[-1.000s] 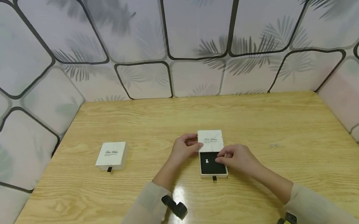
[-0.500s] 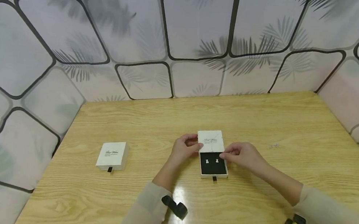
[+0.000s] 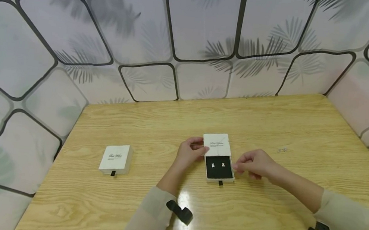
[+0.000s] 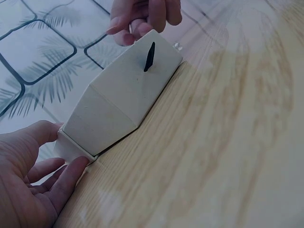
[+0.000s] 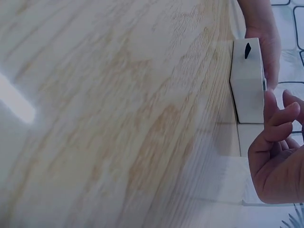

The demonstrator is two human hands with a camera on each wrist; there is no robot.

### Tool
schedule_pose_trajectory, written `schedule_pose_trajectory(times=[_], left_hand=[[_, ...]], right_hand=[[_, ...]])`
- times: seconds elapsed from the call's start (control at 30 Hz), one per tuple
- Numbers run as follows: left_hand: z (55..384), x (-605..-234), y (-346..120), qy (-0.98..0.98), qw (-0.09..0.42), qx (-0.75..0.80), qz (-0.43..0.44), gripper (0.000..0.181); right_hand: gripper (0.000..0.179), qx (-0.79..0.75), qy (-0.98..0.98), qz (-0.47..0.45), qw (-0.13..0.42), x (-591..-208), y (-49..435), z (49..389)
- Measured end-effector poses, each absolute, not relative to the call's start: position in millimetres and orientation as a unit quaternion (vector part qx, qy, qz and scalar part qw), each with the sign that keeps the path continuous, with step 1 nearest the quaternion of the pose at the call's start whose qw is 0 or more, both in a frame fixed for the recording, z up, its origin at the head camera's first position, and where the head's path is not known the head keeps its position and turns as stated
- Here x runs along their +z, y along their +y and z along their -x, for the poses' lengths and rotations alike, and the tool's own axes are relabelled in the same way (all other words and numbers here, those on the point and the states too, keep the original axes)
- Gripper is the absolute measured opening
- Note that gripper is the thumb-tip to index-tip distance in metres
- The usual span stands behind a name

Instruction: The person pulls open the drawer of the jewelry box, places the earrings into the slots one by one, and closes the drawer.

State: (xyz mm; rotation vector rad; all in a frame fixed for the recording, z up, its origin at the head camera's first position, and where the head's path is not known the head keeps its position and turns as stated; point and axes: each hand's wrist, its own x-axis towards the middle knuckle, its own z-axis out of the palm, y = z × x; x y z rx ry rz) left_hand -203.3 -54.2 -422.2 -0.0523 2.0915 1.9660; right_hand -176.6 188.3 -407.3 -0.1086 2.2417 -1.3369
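Observation:
My left hand (image 3: 188, 153) grips the sleeve of a white jewelry box (image 3: 216, 144), thumb on its top near the left edge. The box's drawer (image 3: 211, 180) is pulled out toward me and shows a black pad (image 3: 217, 174). Two small silver earrings (image 3: 213, 165) sit side by side in that pad. Beside the drawer's right edge is my right hand (image 3: 257, 164), fingers loosely bent and holding nothing that shows. Its fingertips are at the rim; whether they touch it, I cannot tell. A black pull tab (image 4: 150, 57) shows on the drawer's front in the left wrist view.
A second white box (image 3: 114, 160), closed, stands on the wooden table (image 3: 156, 127) to the left. Small silvery pieces (image 3: 282, 150) lie on the table at the right. A patterned fabric wall (image 3: 201, 23) surrounds the table's back and sides.
My right hand has drawn back to the right from over the black pad, uncovering the right earring. My left hand and the box stay in place.

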Motion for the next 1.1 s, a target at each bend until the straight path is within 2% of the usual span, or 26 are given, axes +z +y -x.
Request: schedule_pose_trajectory(times=[0.2,0.37,0.63,0.77,1.1], left_hand=[[211.5,-435.3,-54.5,0.721,0.136,0.679,0.019,0.045],[221.8,-455.1,-54.8,0.719,0.130,0.683,0.023,0.047],[219.9,-455.4,-52.5,0.720,0.119,0.683,0.030,0.045],[219.1,-455.0,-51.2,0.719,0.119,0.684,0.029,0.045],[217.5,-454.7,-51.8,0.721,0.122,0.681,0.032,0.045]], right_hand=[[0.025,-0.493,0.812,0.038,0.310,-401.9,192.5,172.0],[0.024,-0.512,0.779,-0.008,0.362,-398.2,192.4,173.1],[0.020,-0.553,0.686,-0.091,0.464,-399.8,191.1,169.3],[0.017,-0.590,0.616,-0.102,0.512,-403.2,193.7,164.2],[0.018,-0.635,0.533,-0.106,0.549,-408.4,196.3,147.2]])
